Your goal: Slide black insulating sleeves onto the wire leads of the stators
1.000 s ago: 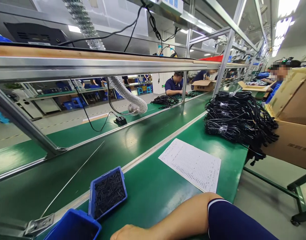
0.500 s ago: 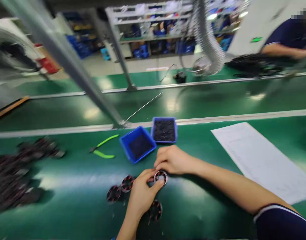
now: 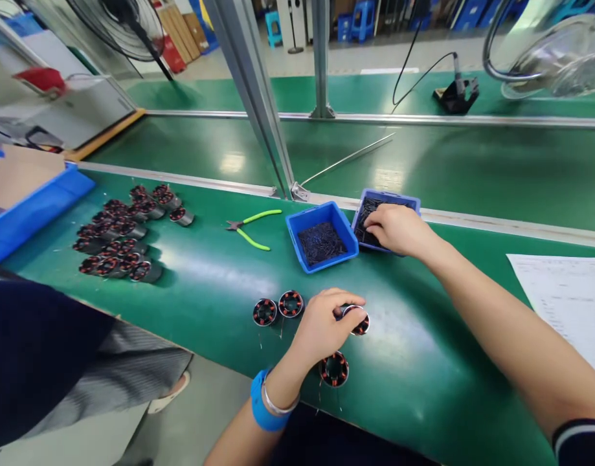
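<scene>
My left hand (image 3: 326,323) is closed round a round motor stator (image 3: 359,321) with red-brown windings, standing on the green bench. My right hand (image 3: 397,228) reaches into the purple-blue bin (image 3: 403,198) of small black pieces, its fingers bent together at the pieces; whether they pinch one is hidden. Left of that bin sits a blue bin (image 3: 326,259) with similar dark pieces. Two stators (image 3: 265,312) stand left of my left hand, and another stator (image 3: 334,369) is just below it, with thin wires trailing.
Green-handled cutters (image 3: 252,228) lie left of the bins. Several stators (image 3: 117,233) are grouped at the left, near a large blue crate (image 3: 39,204). Paper sheet (image 3: 564,298) at right; metal post (image 3: 258,97) behind. A person's leg (image 3: 117,369) shows at lower left.
My right hand has moved from beside the stator up into the purple-blue bin. My left hand still holds the stator. The view has turned left, showing the crate and the person's leg.
</scene>
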Demonstrator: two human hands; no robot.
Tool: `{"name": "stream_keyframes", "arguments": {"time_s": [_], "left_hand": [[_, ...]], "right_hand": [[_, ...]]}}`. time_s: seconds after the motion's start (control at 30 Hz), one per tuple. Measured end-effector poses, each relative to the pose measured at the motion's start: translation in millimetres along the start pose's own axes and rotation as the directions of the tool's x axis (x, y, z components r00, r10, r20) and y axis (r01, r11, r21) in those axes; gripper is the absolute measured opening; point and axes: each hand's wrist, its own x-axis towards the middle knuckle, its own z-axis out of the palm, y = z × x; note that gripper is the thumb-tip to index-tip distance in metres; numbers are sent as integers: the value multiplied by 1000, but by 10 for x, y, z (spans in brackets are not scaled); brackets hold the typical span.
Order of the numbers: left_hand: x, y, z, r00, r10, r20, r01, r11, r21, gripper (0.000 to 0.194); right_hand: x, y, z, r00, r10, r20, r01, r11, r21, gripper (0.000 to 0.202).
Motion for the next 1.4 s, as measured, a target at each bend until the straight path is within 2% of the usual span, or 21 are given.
{"name": "stream_keyframes", "arguments": {"time_s": [0.13,0.23,0.27,0.33,0.4,0.5,0.7,0.93,1.07,1.17,1.23,1.4], "left_hand": [[12,-23,56,999,-4,-40,2,998,-62,20],[48,-41,88,999,-15,-44,10,994,-113,20],[62,-51,98,999,-28,-43,22,991,-133,21],[86,-73,118,998,-50,-34,43,983,-176,22],[98,-92,133,998,-57,-22,51,975,-216,23],[99,-101,141,999,-52,-13,47,973,-227,23],[94,-117,146,999,-26,-25,20,973,-230,22],[89,-149,145,999,-36,-6,33,962,-271,20],[24,-117,96,996,-73,-54,51,944,-327,27],[-23,-98,77,991,-66,-114,21,934,-358,15],[-29,-89,81,991,-51,-124,0,925,-381,14],[14,-60,95,994,-35,-106,-10,917,-398,16]], "right_hand": [[-73,31,-113,990,34,-138,-31,999,18,24],[-285,-66,-194,963,58,-265,2,976,220,17],[-389,-128,-207,962,50,-267,42,944,327,15],[-611,-273,-207,979,-28,-202,128,857,499,12],[-800,-408,-180,983,-135,-125,183,802,568,11],[-936,-516,-111,977,-198,-78,206,780,591,14],[-913,-504,-21,974,-186,-132,228,769,598,15],[-918,-526,-45,947,-287,-142,318,793,520,15],[-905,-500,-92,933,-339,-119,354,810,467,17],[-879,-511,-108,941,-283,-186,339,814,473,18],[-852,-547,-100,931,-264,-250,358,789,499,18],[-795,-644,-45,892,-323,-315,446,739,505,22]]}}
